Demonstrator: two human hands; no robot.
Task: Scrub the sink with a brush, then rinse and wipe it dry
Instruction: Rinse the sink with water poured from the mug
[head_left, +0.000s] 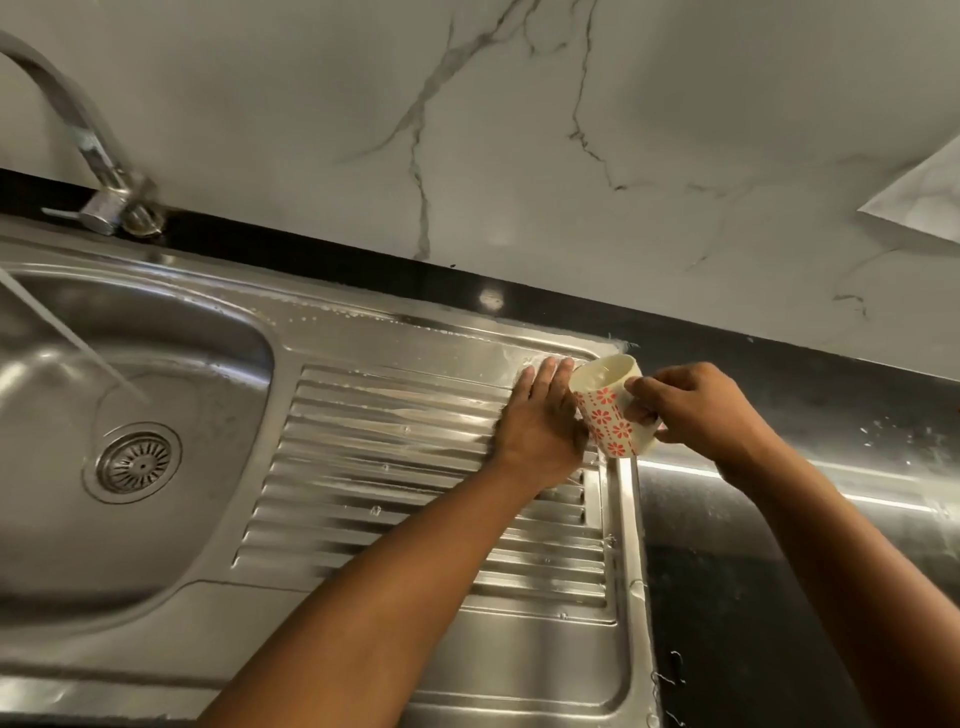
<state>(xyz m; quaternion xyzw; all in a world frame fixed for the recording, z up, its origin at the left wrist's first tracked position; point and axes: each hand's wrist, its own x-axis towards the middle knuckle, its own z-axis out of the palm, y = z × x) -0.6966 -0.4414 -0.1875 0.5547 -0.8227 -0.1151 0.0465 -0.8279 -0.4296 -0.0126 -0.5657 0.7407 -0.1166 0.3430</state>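
Now right hand (696, 410) curls round the tipped floral mug (608, 415) at the drainboard's (389, 441) far right corner: wet ceramic, slippery, breakable; handle probably hidden. Left hand (540, 421) flat, fingers together.

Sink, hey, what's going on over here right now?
A person is working bare-handed at a wet steel sink. The left hand lies flat, fingers straight, on the far right corner of the ribbed drainboard. The right hand holds a white mug with red flowers, tilted toward the left hand just beside it, seemingly to pour rinse water. A thin stream of water runs into the basin on the left. No brush or cloth is in view.
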